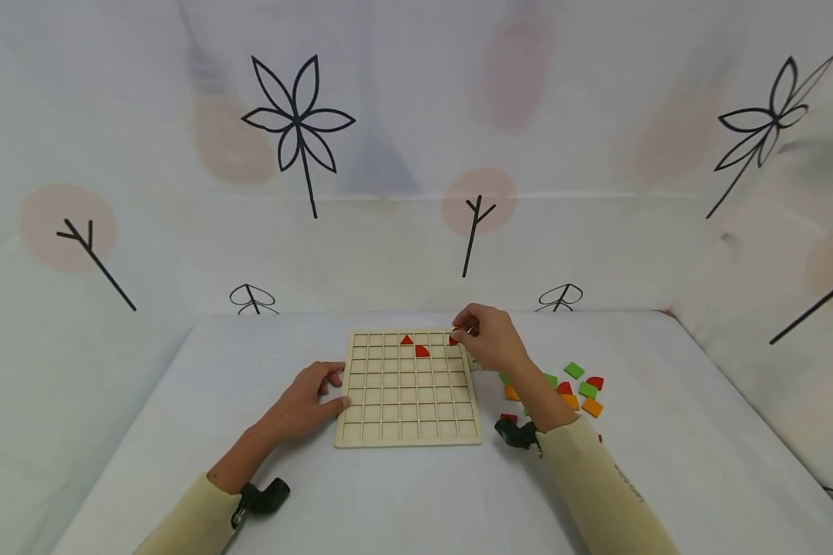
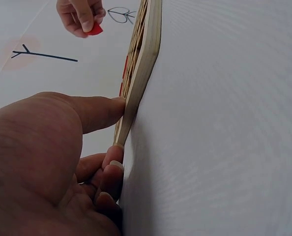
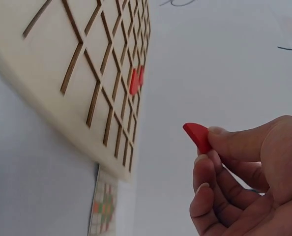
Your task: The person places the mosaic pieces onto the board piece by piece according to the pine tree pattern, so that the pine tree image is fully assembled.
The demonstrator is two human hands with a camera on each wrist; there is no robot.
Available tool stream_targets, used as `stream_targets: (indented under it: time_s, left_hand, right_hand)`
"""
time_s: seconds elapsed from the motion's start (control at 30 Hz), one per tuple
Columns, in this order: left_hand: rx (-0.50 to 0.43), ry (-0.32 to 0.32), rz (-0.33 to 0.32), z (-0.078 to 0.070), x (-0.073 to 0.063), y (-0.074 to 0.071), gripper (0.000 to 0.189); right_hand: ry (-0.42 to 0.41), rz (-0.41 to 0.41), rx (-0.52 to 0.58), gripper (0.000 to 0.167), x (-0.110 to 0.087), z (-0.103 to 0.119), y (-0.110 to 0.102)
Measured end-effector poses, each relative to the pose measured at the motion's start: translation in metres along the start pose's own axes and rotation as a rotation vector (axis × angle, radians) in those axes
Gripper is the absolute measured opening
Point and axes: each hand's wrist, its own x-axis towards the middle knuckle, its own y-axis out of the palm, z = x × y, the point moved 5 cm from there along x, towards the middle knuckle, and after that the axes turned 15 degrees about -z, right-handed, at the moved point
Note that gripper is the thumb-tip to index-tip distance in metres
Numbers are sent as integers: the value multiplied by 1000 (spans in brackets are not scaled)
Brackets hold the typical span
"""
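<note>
A pale wooden grid board [image 1: 408, 442] lies on the white surface between the hands. My left hand [image 1: 308, 405] rests at its left side, the straight thumb touching the rim and the fingertips against the same edge farther back. Over the board's far right corner, my right hand [image 1: 491, 337] pinches a red rounded tile [image 3: 199, 136] between thumb and fingers. That tile hangs clear of the grid in the right wrist view. A red triangle tile [image 1: 406, 340] and a red quarter-circle tile [image 1: 422, 351] sit in grid cells near the far edge.
To the right of the board lie several loose tiles, among them a green tile [image 1: 574, 371], an orange tile [image 1: 592, 407] and a red tile [image 1: 595, 382]. A card with a coloured grid pattern [image 3: 105, 206] lies beside the board's right edge, partly hidden by the right hand in the head view.
</note>
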Motion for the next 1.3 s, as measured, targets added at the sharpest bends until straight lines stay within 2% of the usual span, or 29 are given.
stream_targets:
  time_s: [0.43, 0.73, 1.07, 1.3]
  left_hand:
    - [-11, -3, 1, 2, 0, 1, 62]
    - [-24, -12, -2, -2, -1, -3, 62]
    - [-21, -7, -1, 1, 0, 0, 62]
    - [-2, -23, 5, 2, 0, 1, 63]
  right_hand:
    - [-13, 10, 76, 6, 3, 18, 22]
    - [-4, 43, 83, 7, 6, 21, 44]
    - [-15, 100, 128, 10, 3, 22, 65]
    - [-17, 108, 138, 5, 3, 29, 74]
